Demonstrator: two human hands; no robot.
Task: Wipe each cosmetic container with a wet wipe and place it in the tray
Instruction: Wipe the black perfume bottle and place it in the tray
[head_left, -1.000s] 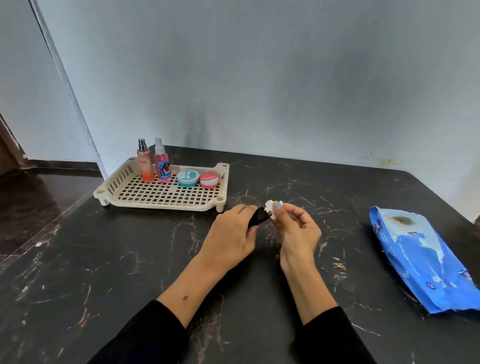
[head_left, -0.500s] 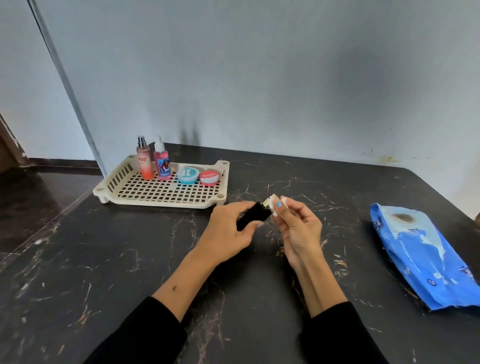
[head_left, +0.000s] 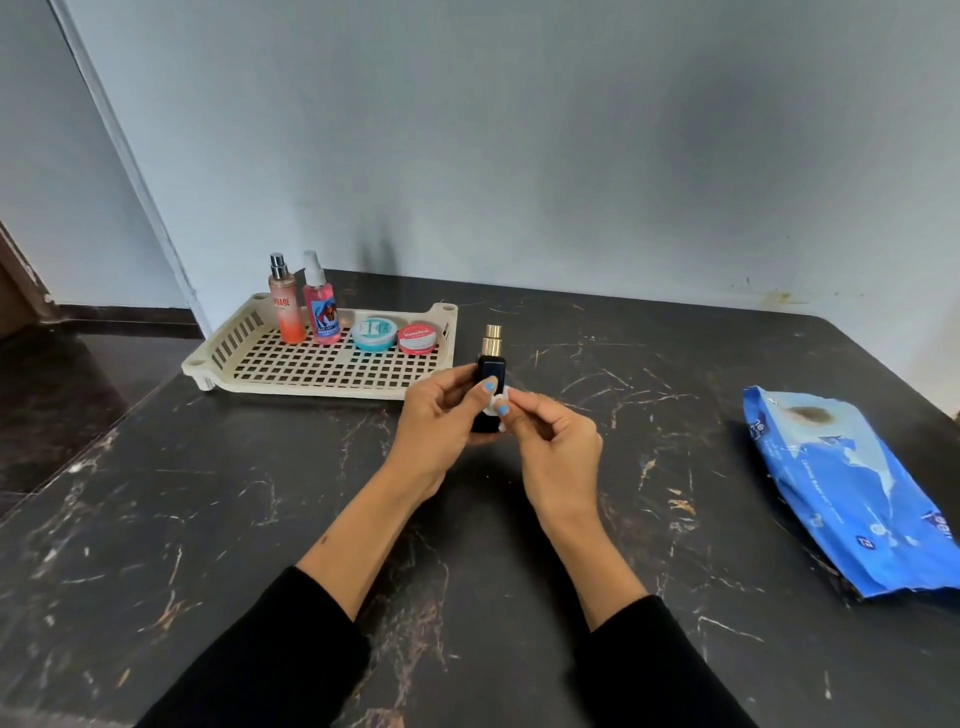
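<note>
Head view, the only one. Held upright above the middle of the worktop: a small black bottle with a gold top. Gripped by the left hand, fingers curled round its sides. Pinched in the right hand: a little white wet wipe, pressed against the lower front of the bottle. Both hands closed and close together, meeting at the bottle.

Sat at the far left corner of the worktop: a cream tray with holes in its floor. Stood along its back edge: an orange spray bottle, a pink spray bottle, a blue round tin and a red round tin. Looked like four things done, with this bottle last and still being wiped. Lay near the right edge of the worktop, well apart from the hands: a blue pack of wipes.

Could go wrong from here:
- Might slip, since a wet wipe makes a smooth bottle slippery and the grip was only on the sides.
- Might fall on the hard worktop and crack.
- Might knock over the two tall spray bottles if set down too near them, being thin and easy to tip.
- Might miss a side, since the wipe was so small; back of the bottle could not be seen.
</note>
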